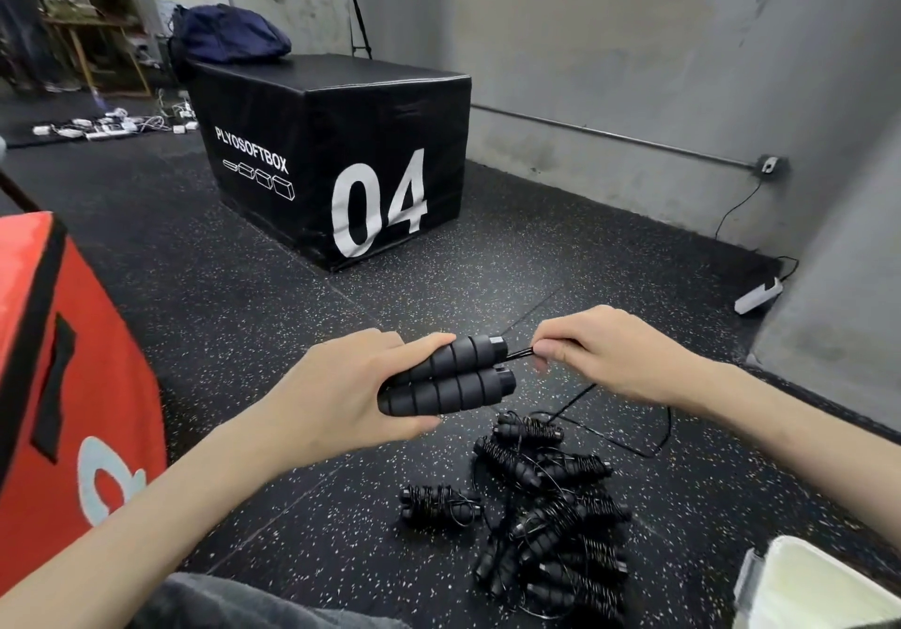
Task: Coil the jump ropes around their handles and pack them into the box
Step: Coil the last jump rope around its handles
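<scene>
My left hand [341, 387] grasps two ribbed black foam handles [451, 377] side by side, caps pointing to three o'clock. My right hand [604, 360] pinches the thin cord [519, 355] there. Coiled ropes [551, 506] lie at five o'clock.

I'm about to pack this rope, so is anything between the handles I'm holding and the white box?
Nothing upright blocks it. The handles are above the floor; the pile of coiled ropes lies between them and the white box.
</scene>
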